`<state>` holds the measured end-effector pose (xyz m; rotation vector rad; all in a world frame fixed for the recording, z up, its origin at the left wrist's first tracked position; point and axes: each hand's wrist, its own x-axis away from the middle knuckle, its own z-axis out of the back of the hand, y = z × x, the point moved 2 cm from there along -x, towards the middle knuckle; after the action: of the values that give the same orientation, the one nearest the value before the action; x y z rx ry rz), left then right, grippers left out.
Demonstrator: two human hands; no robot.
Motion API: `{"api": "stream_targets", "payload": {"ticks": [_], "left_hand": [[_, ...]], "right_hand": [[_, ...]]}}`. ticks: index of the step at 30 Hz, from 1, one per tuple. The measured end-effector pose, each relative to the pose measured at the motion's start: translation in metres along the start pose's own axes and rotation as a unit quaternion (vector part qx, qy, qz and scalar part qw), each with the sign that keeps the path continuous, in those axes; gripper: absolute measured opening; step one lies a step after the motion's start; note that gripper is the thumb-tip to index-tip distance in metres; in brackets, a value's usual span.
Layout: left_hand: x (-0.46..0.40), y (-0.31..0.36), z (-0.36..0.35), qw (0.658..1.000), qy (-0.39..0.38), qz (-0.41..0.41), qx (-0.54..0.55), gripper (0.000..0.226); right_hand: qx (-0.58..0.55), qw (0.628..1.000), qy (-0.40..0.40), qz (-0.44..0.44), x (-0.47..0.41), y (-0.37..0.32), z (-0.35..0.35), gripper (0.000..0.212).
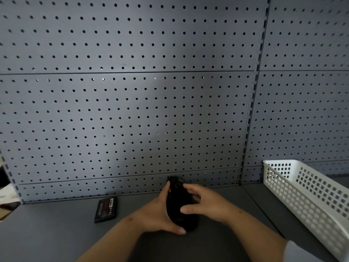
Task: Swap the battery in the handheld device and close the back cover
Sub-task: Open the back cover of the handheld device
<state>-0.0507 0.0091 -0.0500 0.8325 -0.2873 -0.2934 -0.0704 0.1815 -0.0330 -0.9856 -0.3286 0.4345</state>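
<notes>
A black handheld device [179,199] stands on its long edge on the grey shelf, close to the pegboard back wall. My left hand [156,212] cups its left side, thumb under the lower end. My right hand [205,203] grips it from the right, fingers curled over its face. Its back cover is too dark to make out. A flat black battery [106,209] with a printed label lies loose on the shelf, left of my hands and apart from them.
A white perforated plastic basket [309,201] stands at the right, running toward the front edge. The grey pegboard wall [132,110] rises right behind the device. A cardboard edge [7,205] shows at the far left.
</notes>
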Motion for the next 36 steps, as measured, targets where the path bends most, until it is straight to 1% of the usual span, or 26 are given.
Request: {"api": "stream_targets", "payload": {"ticks": [2,4,6,11,13,16,19,21,25,28,31,36], "left_hand": [[0.001,-0.005,0.000,1.000,-0.001,0.000,-0.004,0.142],[0.002,-0.011,0.000,1.000,-0.001,0.006,-0.012,0.143],[0.004,-0.014,0.000,0.999,0.009,0.015,-0.036,0.145],[0.005,-0.016,0.001,0.996,0.012,0.039,-0.076,0.137],[0.006,-0.014,0.001,0.995,0.003,0.057,-0.086,0.142],[0.006,-0.013,0.001,0.994,0.005,0.064,-0.091,0.153],[0.007,-0.014,0.000,0.994,0.011,0.065,-0.087,0.151],[0.007,-0.015,-0.001,0.994,0.016,0.066,-0.088,0.147],[0.007,-0.016,-0.002,0.991,0.021,0.077,-0.106,0.149],[0.007,-0.018,-0.004,0.989,0.038,0.073,-0.122,0.135],[0.006,-0.020,-0.005,0.989,0.046,0.061,-0.123,0.133],[0.007,-0.020,-0.006,0.989,0.054,0.056,-0.126,0.132]], "right_hand": [[0.043,0.999,0.005,-0.004,0.001,0.005,0.005,0.082],[0.077,0.997,-0.005,-0.013,0.002,0.011,0.006,0.074],[0.068,0.997,-0.017,-0.022,0.000,0.018,0.005,0.067],[0.047,0.998,-0.015,-0.036,-0.005,0.028,0.002,0.055],[0.050,0.998,-0.011,-0.040,-0.007,0.032,0.004,0.054],[0.062,0.997,-0.006,-0.038,-0.009,0.038,0.004,0.054],[0.082,0.996,0.007,-0.030,-0.012,0.038,0.004,0.051],[0.108,0.994,0.026,-0.018,-0.014,0.036,0.006,0.046],[0.208,0.975,0.082,0.009,-0.022,0.029,0.011,0.040],[0.274,0.956,0.098,0.026,-0.032,0.022,0.013,0.039],[0.304,0.948,0.090,0.019,-0.043,0.020,0.012,0.039],[0.369,0.928,0.042,0.011,-0.055,0.017,0.017,0.039]]}}
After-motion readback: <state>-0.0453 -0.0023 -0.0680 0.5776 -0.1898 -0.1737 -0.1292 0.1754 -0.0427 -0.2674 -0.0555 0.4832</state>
